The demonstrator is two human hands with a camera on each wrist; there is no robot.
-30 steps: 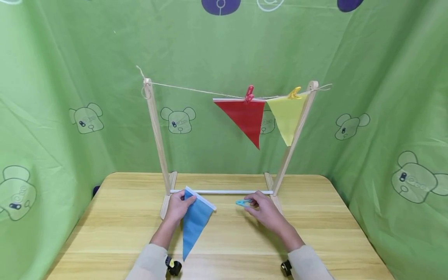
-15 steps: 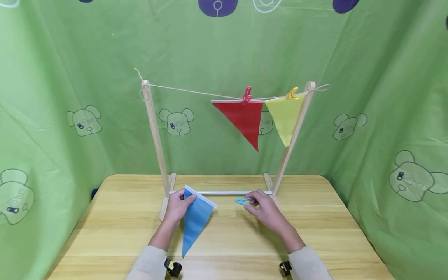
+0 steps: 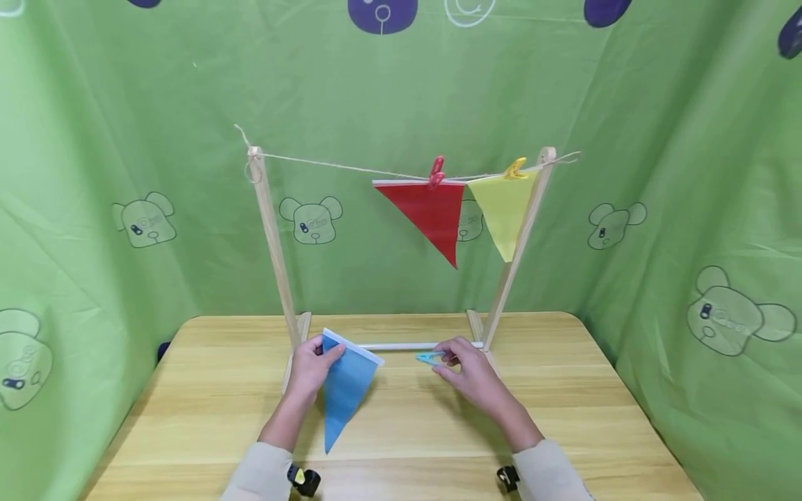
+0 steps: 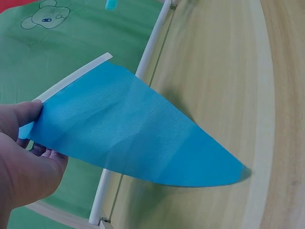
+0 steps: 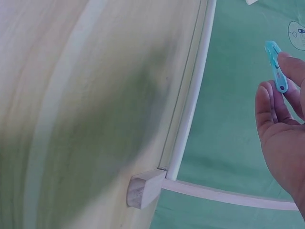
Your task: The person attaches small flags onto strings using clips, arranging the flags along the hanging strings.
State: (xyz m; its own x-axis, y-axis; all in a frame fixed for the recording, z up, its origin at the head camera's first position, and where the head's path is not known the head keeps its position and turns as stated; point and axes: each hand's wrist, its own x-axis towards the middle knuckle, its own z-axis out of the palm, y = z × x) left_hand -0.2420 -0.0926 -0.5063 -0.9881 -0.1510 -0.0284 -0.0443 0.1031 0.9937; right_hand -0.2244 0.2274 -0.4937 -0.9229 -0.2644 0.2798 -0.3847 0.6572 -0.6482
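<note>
My left hand (image 3: pixel 311 367) pinches a blue triangular pennant (image 3: pixel 349 384) at the corner of its white-edged top, thumb on the near face. The pennant's tip hangs down over the table, and it spreads across the left wrist view (image 4: pixel 119 124). Between thumb and fingers, my right hand (image 3: pixel 466 369) holds a light-blue clothespin (image 3: pixel 429 358) that points left toward the pennant. On the string (image 3: pixel 332 165) above, a red pennant (image 3: pixel 432 212) hangs from a red clothespin (image 3: pixel 436 172). Beside it a yellow pennant (image 3: pixel 506 209) hangs from a yellow clothespin (image 3: pixel 516 168).
Two wooden posts, left (image 3: pixel 271 229) and right (image 3: pixel 525 229), carry the string. A white rod (image 3: pixel 397 346) joins their feet low at the back of the wooden table (image 3: pixel 401 431). Green printed cloth (image 3: pixel 376 90) surrounds the table on the back and sides.
The head view has shifted slightly, so the stand appears a little further left. Both hands keep their holds; the blue pennant's tip sits slightly higher in view.
</note>
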